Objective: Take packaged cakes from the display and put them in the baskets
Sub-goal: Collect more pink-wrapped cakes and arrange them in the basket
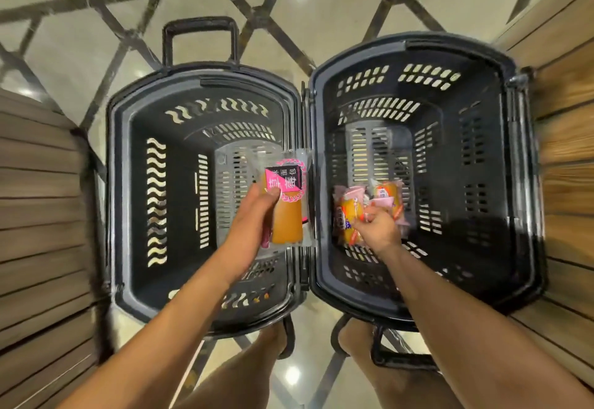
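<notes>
Forearms [160, 328], two, reaching down over floor-standing black baskets set side by side: left basket [119, 183]; right basket [514, 151]; left hand [254, 215] gripping pink-labelled cake [286, 206] above left basket, apparently for dropping in; right hand [377, 227] clutching several small cakes [352, 212] low inside right basket.

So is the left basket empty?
Looks empty: the left basket shows bare floor; the left hand holds a cake packet above it.

Pink-labelled cake pack [287, 206] above left basket [180, 202]; small packs [348, 212] over right basket [495, 231].
</notes>
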The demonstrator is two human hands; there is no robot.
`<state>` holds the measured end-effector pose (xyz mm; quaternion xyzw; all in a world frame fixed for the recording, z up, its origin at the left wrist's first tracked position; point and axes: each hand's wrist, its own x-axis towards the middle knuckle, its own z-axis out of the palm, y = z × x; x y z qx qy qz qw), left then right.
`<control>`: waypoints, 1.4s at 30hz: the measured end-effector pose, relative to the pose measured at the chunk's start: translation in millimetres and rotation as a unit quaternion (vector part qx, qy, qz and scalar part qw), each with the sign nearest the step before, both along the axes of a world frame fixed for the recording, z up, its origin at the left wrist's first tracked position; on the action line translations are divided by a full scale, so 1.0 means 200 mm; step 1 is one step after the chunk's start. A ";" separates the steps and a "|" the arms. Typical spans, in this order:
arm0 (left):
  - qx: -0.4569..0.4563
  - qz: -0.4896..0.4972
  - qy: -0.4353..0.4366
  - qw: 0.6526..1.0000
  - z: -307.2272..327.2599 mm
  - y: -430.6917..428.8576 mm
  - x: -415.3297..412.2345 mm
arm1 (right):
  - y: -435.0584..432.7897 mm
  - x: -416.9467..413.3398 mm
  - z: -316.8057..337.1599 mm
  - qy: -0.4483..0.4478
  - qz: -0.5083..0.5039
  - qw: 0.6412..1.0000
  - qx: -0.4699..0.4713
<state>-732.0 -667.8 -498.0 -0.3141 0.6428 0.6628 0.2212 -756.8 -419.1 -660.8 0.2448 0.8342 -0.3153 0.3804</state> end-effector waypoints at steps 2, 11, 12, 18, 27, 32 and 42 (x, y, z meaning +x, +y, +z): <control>0.003 -0.024 -0.002 1.000 0.12 0.02 0.00 | 0.02 -0.02 0.14 0.004 -0.006 1.000 -0.011; -0.016 -0.071 0.003 0.997 0.99 0.29 -0.07 | 0.06 -0.25 1.41 0.118 -0.094 0.966 -0.211; -0.007 -0.071 0.006 0.997 1.09 0.31 -0.09 | 0.07 -0.28 1.57 0.120 -0.110 0.958 -0.235; 0.039 -0.135 0.085 0.986 1.71 0.49 -0.20 | 0.15 -0.31 2.50 0.170 -0.186 0.899 -0.358; 0.125 -0.365 0.192 0.902 2.36 0.67 -0.07 | 0.25 0.21 3.28 0.367 -0.262 0.864 -0.225; 0.149 -0.460 0.201 0.852 2.47 0.85 0.15 | 0.37 0.67 3.45 0.425 -0.338 0.824 -0.162; 0.247 -0.637 0.102 0.723 2.65 1.52 1.07 | 0.71 1.89 3.61 0.493 -0.498 0.713 0.031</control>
